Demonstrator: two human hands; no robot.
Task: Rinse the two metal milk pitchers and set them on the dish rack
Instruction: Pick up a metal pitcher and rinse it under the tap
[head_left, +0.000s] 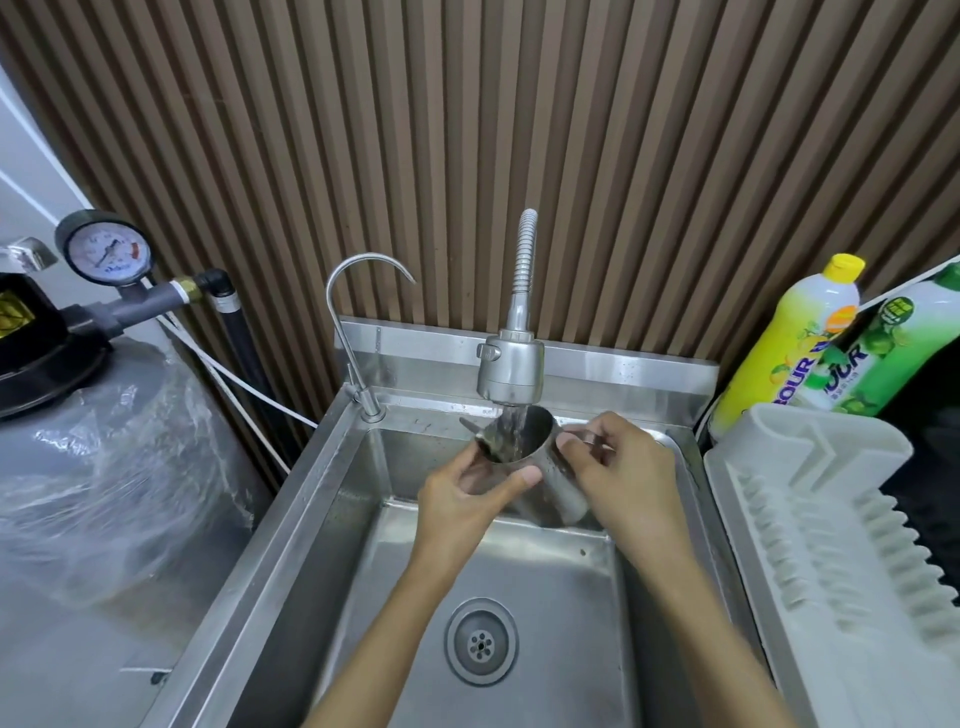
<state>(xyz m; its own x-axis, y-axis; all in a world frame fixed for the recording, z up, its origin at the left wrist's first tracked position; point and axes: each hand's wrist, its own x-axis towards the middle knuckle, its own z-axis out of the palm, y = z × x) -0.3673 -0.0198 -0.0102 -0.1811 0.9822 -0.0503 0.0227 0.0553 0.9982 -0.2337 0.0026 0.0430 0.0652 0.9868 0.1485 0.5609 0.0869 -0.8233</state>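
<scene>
Both hands held one metal pitcher (535, 462) over the sink (519, 571), tilted with its mouth under the running spray faucet (510, 366). Left hand (462, 493) wrapped the body near the spout, thumb across the front. Right hand (618, 473) was closed at the handle side. Water streamed into the pitcher. A white dish rack (831, 545) sat just right of the sink, with two detergent bottles (789, 343) behind it. A second pitcher could not be seen.

Yellow-capped bottle (795, 338): "BOUR" legible; green bottle (883, 353) beside it: "OUR"; gauge dial (109, 253) unreadable
</scene>
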